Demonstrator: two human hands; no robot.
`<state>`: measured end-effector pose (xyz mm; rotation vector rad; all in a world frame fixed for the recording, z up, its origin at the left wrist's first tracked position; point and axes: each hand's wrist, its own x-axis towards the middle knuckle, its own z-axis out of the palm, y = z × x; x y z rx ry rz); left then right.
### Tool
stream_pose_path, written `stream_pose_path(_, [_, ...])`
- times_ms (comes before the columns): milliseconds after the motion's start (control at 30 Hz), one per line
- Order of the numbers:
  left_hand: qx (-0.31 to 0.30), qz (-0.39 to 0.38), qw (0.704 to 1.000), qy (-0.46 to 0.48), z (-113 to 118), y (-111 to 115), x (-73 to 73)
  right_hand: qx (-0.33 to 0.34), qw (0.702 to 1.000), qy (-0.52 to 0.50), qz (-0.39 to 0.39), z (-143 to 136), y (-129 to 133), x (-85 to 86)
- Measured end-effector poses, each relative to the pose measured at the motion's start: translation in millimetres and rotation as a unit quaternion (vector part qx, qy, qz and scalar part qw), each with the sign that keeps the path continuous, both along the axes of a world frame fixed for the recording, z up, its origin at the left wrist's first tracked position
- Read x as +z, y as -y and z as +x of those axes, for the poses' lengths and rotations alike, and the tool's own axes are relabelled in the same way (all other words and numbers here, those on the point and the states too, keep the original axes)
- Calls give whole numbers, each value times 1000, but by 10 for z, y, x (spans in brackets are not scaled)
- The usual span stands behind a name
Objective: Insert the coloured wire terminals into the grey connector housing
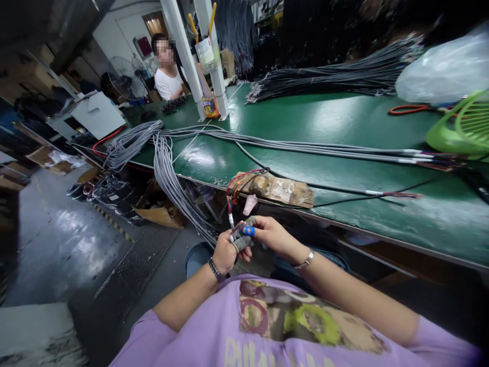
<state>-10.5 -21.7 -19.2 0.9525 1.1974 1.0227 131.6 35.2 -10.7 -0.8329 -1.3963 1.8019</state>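
Observation:
Just off the table's front edge, my left hand [224,253] is closed around the end of a grey cable, with grey finger covers on some fingers. Thin coloured wires [237,229] show between the two hands. My right hand [275,235] is closed in a pinch on these wires, a blue cover on its thumb; the fingertips partly hide them. Right above the hands, a white-sleeved cable end [231,220] has red and blue wires running up toward a taped wooden block [282,188]. A pale pink piece [250,204] sticks out below the block.
Grey cables [267,142] lie along the green table [324,120], with a bundle hanging over its edge [164,163]. Black cables [328,71], a plastic bag [443,69] and a green fan [462,127] are farther back. A person [167,71] sits beyond the white posts [183,56].

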Motion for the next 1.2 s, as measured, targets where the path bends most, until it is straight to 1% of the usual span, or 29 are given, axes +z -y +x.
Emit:
stream_pose_path(133, [70,20,997,24,27,-4,1,-44,996,-50,-67,-8,24,-36])
stream_pose_path(233, [107,30,993,31,43,-9,12,-48,985,-94,-134,14,49,-51])
stream_pose_path(300, [112,30,993,27,50,-12,14,-42,981,-99,-160,18,65,-40])
stream_pose_path(367, [107,30,994,20,58,-13,10,-32,984,-85,-152,1,77,-15])
stream_pose_path(433, [101,33,994,12,63,-9,-2,-27,990,-61,-122,-32,79,6])
stream_pose_path(500, [97,34,995,5,64,-3,-19,-34,994,-43,-98,-65,71,11])
stream_pose_path(633, [94,30,995,9,52,9,-55,-49,994,-34,-88,-86,56,-25])
stream_pose_path(900, [132,35,991,3,52,-9,-37,-88,995,-4,-52,-34,96,-62])
stream_pose_path(1133, [169,35,985,23,50,-18,-35,-95,994,-14,-48,-17,141,-50])
stream_pose_path(1200, [171,39,984,28,45,-15,-27,-94,994,-21,-56,-31,136,-40])
